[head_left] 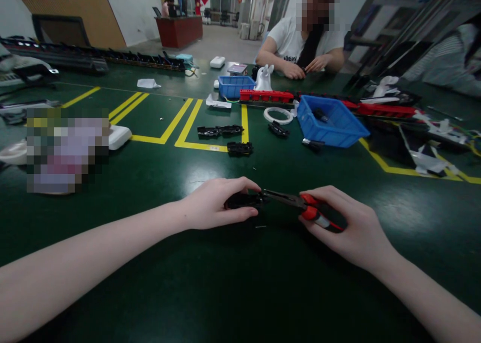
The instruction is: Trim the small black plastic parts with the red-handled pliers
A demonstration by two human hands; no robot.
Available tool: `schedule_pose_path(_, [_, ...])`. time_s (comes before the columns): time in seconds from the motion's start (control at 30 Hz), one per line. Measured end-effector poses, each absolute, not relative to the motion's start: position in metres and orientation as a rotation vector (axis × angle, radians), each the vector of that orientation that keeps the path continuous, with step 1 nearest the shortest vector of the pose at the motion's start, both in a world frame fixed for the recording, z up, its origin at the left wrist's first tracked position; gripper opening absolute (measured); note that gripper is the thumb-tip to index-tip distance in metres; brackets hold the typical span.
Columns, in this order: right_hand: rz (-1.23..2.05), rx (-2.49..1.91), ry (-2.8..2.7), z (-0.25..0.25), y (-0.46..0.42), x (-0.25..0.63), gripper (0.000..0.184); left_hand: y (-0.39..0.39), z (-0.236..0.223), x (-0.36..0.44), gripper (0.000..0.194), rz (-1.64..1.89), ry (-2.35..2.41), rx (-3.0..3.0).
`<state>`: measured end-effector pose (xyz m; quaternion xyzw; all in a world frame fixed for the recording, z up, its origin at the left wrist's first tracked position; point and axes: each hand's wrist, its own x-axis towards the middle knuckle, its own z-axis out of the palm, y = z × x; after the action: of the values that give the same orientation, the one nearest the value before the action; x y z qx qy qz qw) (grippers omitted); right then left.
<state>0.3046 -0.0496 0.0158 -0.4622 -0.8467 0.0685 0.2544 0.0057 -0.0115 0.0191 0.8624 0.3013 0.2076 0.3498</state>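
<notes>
White case (119,137) at left on green table (158,288). Left hand (221,203) clamped on black part (241,201), low over table, front-centre. Pliers (310,213) point left, tips at part's right end; can't tell if they bite. Blue bin (330,133) behind. Right hand (351,223) wrapped round pliers' handles. Hands apart.

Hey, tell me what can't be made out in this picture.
In the head view:
Black part: mostly covered by the left hand.
Pliers: tips too dark against it to judge any grip.
Far blue bin: contents hidden behind its wall.
Flat object at left: pixelated.
Far-right person: cut off by the edge.
</notes>
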Motion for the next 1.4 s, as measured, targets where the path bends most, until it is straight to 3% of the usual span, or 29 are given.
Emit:
schedule_pose_path(0.3, [0.25,-1.281,-2.307,0.015,-0.052,0.31,0.032,-0.011,0.018,0.005,0.047,0.527,0.79,2.209])
schedule_pose_path(0.6, [0.283,-1.274,-2.39,0.004,-0.053,0.317,0.041,-0.01,0.016,0.007,0.044,0.515,0.764,2.326])
schedule_pose_path(1.4, [0.284,-1.253,-2.354,0.012,-0.053,0.312,0.039,-0.013,0.016,0.008,0.041,0.538,0.696,2.461])
